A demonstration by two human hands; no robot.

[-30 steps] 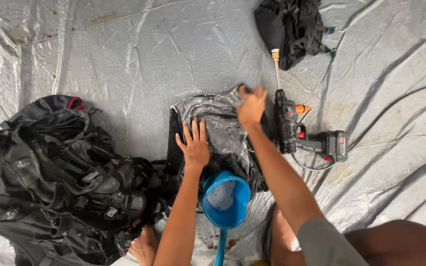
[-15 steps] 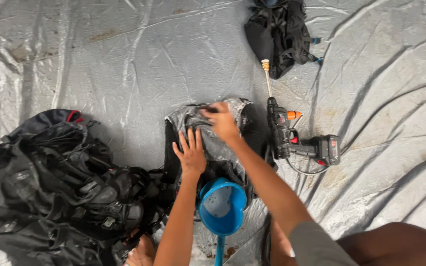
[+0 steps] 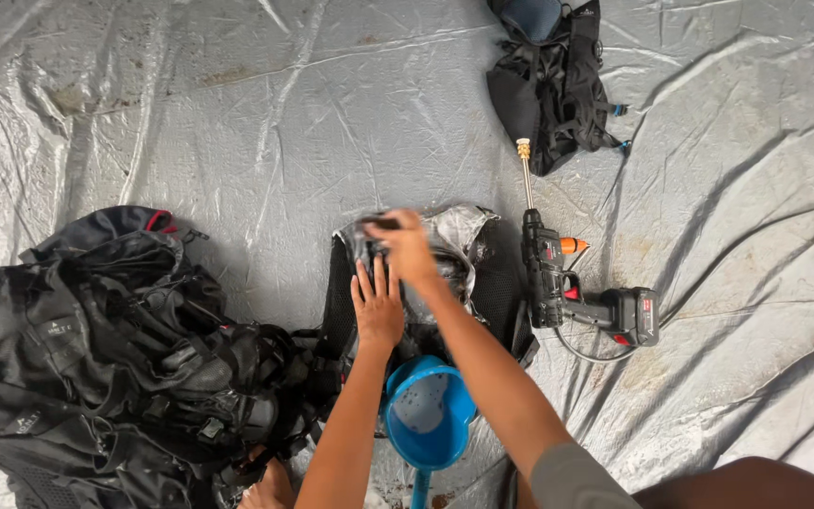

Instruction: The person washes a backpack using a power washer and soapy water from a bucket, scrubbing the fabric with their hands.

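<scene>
Wet grey-black gear panel [image 3: 445,247] lay on the silver tarpaulin [image 3: 237,113], between the heap of black vests [image 3: 96,349] and the cordless spray gun [image 3: 558,273]. Right hand [image 3: 405,247] had travelled from the panel's right corner, where it was a second earlier, across to its upper left, so the wiping stroke appeared to have covered the panel's width. Its fingers were curled over something dark at that edge; whether this was a cloth, a brush or a fold of the fabric could not be told. Left hand [image 3: 378,303] stayed flat, fingers spread, pressed on the panel's near part. Blue scoop [image 3: 428,415] sat just below, its handle cut off by the frame. Both forearms hid the panel's centre. Another black vest [image 3: 558,85] lay well apart, partly cropped at the top edge.
</scene>
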